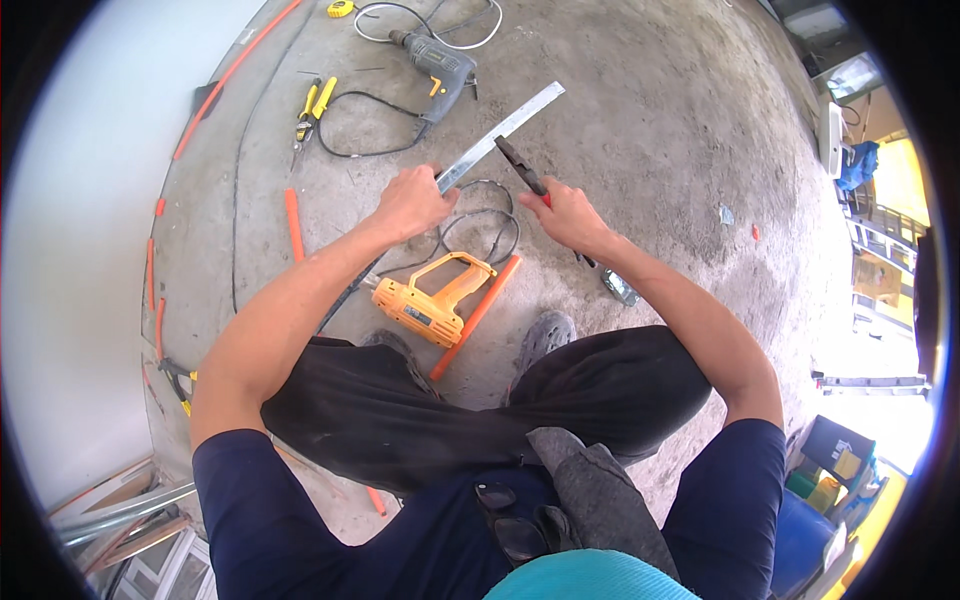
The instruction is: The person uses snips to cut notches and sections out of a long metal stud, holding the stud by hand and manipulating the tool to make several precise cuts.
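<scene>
My left hand is closed around a long, thin galvanized metal strip that slants up to the right. In my right hand is a pair of pliers with dark jaws and red handles. The jaw tips meet the right edge of the strip; I cannot tell whether they grip it. Below my hands, a yellow-orange heat gun lies on the floor between my shoes, beside an orange pipe. A small metallic object lies under my right forearm.
A grey corded drill lies ahead, with yellow-handled snips to its left and a yellow tape measure beyond. Orange pipe pieces line the white wall. Metal and wood lengths lie at lower left; a blue container stands at lower right.
</scene>
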The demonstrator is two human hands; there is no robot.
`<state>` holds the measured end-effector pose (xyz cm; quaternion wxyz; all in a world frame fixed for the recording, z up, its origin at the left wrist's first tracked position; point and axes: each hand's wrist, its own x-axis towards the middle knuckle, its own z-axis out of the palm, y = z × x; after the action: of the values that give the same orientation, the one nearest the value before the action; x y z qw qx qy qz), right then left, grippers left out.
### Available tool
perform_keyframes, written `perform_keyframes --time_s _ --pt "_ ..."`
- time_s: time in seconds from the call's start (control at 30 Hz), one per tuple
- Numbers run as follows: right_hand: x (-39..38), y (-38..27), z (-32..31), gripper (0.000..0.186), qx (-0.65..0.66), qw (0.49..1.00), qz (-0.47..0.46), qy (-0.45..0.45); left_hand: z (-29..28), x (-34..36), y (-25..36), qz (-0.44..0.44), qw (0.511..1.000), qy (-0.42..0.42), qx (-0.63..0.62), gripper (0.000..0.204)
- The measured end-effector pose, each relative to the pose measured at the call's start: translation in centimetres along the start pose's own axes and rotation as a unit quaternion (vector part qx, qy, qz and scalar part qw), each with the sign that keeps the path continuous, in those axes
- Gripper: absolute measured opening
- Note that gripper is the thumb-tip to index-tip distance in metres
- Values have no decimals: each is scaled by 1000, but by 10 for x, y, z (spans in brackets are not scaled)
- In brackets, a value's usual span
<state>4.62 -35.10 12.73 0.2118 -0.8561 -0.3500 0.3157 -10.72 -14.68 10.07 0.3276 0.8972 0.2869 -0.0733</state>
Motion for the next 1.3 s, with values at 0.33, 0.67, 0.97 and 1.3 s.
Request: perform_keyframes --time_s 0.33,0.67,0.97,1.3 --pt "-1 -3 -8 48 -2 999 -22 -26 -3 0 3 -10 1000 -26 2 40" --pt "-3 4 13 39 31 999 -3 -33 -3 -1 6 -5 1000 -15 6 40" --pt "-4 -3 12 35 4 999 -8 -36 -1 0 3 -2 1000 -1 11 41" --pt "-2 -13 6 50 -49 998 26 -35 4 3 2 -4 1000 -1 7 42"
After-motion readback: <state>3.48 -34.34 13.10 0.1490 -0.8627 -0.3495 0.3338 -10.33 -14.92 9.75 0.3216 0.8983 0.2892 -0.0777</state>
